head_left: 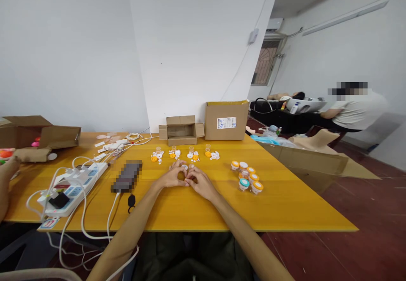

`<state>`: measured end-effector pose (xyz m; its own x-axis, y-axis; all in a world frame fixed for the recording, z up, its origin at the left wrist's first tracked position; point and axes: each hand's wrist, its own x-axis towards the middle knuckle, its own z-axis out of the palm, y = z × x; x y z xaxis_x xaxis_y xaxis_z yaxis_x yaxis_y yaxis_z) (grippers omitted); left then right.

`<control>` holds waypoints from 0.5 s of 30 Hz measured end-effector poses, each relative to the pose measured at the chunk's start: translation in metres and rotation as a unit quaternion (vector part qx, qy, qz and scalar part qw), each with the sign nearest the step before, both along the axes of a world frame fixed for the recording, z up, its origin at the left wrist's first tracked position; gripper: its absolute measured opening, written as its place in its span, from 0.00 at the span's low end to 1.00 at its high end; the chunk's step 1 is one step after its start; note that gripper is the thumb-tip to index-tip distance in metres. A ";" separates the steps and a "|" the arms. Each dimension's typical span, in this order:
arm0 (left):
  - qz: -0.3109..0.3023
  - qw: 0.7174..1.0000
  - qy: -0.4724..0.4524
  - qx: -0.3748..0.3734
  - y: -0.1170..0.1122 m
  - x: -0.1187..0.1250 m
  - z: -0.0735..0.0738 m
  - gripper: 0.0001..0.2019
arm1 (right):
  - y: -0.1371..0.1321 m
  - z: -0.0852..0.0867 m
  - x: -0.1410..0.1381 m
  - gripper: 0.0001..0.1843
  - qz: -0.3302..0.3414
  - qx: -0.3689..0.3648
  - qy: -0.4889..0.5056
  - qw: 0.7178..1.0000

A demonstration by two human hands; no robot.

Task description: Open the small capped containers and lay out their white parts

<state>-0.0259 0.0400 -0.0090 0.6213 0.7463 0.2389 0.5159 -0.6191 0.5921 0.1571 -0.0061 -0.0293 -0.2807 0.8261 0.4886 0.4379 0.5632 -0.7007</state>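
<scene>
Over the middle of the table, my left hand (174, 176) and my right hand (201, 183) meet fingertip to fingertip. Both are closed in a pinch around something small, mostly hidden by the fingers. Just beyond them lies a round white piece (184, 168), and a small clear cup (191, 167) is partly hidden by the right hand. Farther back, several small clear cups (208, 147) stand in a row. In front of the cups lie orange rings (154, 159) and small white parts (215, 155). To the right stands a group of clear jars with orange, white and teal lids (244, 183).
A power strip (74, 190) with white cables and a dark phone (127, 176) lie left. An open small carton (181, 130) and a larger box (226, 120) stand at the back. Another person's hand (9, 169) is far left; a person (355, 107) sits at right.
</scene>
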 end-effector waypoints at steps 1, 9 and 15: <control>-0.003 1.000 -0.004 -0.001 0.001 0.000 -0.001 0.11 | 0.000 0.000 0.000 0.07 -0.003 0.004 -0.004 1.000; -0.020 0.999 -0.020 -0.036 0.004 -0.001 -0.003 0.16 | 0.002 -0.003 0.001 0.06 0.003 0.020 -0.008 1.000; -0.021 0.999 -0.019 -0.040 0.004 -0.001 -0.002 0.15 | 0.004 -0.006 0.000 0.07 0.004 0.021 0.007 1.000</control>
<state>-0.0265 0.0435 -0.0112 0.6439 0.7376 0.2034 0.4666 -0.5892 0.6597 0.1570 -0.0019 -0.0351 -0.2804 0.8030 0.5259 0.4238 0.5952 -0.6828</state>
